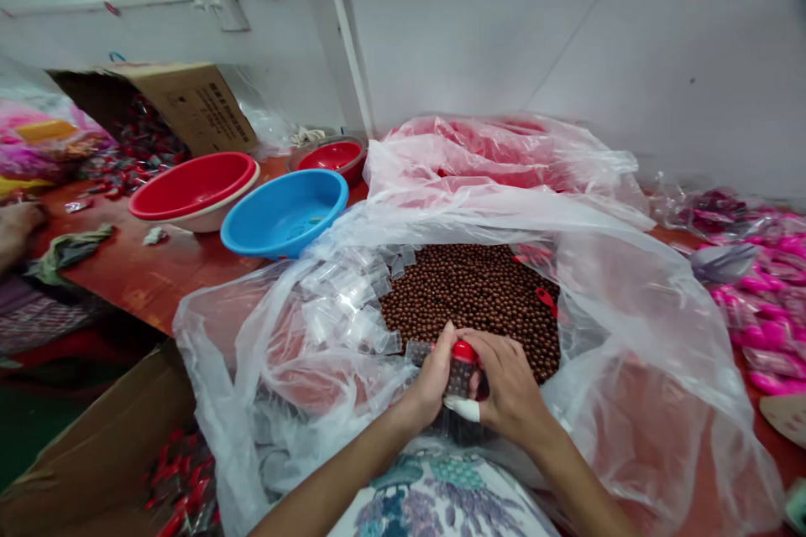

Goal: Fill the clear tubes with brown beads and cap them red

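Both hands close around a small clear plastic bottle (462,377) with a red cap, held upright near my lap. My left hand (431,382) grips its left side, while my right hand (510,377), with white tape on one digit, wraps the right side and its fingers reach the cap. Brown round balls (466,285) fill the middle of a spread clear plastic bag (630,268) just beyond my hands. Empty clear plastic containers (349,302) are piled left of the balls. A red scoop (545,298) lies at the balls' right edge. Part of the bottle is hidden by my fingers.
Blue (286,214) and red (195,185) basins stand on the red table at left, near a cardboard box (182,105). Another carton (113,445) sits low at left. Pink packages (774,302) lie at right. A co-worker's hand (18,226) shows at far left.
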{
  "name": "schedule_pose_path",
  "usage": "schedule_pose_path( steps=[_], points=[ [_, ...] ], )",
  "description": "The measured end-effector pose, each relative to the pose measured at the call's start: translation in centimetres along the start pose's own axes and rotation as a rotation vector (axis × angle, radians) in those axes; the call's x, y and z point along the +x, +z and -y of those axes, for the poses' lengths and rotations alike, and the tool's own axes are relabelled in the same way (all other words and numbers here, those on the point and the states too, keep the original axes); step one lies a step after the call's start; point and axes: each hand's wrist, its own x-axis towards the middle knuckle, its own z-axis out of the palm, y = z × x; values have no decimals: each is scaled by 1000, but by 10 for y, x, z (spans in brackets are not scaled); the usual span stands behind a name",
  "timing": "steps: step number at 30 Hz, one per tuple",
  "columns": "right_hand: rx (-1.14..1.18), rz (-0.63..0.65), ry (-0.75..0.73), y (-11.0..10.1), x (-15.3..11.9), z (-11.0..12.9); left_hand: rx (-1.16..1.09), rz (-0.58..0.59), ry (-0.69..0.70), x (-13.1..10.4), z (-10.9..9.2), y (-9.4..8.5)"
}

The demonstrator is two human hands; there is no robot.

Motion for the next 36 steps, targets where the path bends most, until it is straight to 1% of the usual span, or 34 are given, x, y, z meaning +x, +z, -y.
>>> schedule_pose_path(
  steps=[3, 6, 9, 11, 14, 16, 18, 20, 22, 24, 26, 27, 29, 30, 32, 34, 36],
  points=[
    [0, 13, 4, -3, 0, 7, -8, -35, -47, -3, 0, -1],
    [-3, 16, 9, -4, 0, 12, 2, -74, -46, -8, -1, 0],
    [4, 3, -12, -2, 0, 13, 79, -97, -33, -15, -4, 1],
    [-2, -54, -48, 1, -1, 14, 148, -99, 12, -21, -6, 3],
    [-23, -148, -102, 7, -3, 18, 259, -72, 126, -30, -9, 6],
    [-12, -158, -91, 9, -4, 23, 326, -70, 175, -35, -11, 7],
    [51, -93, -47, 6, -6, 26, 349, -95, 189, -38, -15, 4],
    [151, 9, 42, 0, -10, 22, 323, -128, 194, -42, -21, -4],
    [246, 68, 188, -9, -21, 10, 294, -178, 197, -49, -28, -18],
    [283, 76, 359, -16, -37, -5, 331, -266, 182, -59, -33, -37],
    [235, 132, 450, -21, -53, -18, 458, -339, 104, -71, -32, -56],
    [208, 162, 451, -21, -60, -20, 550, -358, 68, -77, -29, -63],
    [168, 194, 403, -18, -67, -18, 773, -366, 57, -87, -21, -72],
    [168, 200, 373, -14, -68, -13, 885, -353, 75, -90, -17, -73],
    [196, 216, 333, -6, -64, 0, 1063, -288, 93, -93, -11, -71],
    [234, 234, 317, 4, -58, 11, 1160, -216, 44, -91, -8, -65],
    [257, 235, 311, 13, -53, 16, 1199, -170, -9, -87, -9, -59]
  ],
)
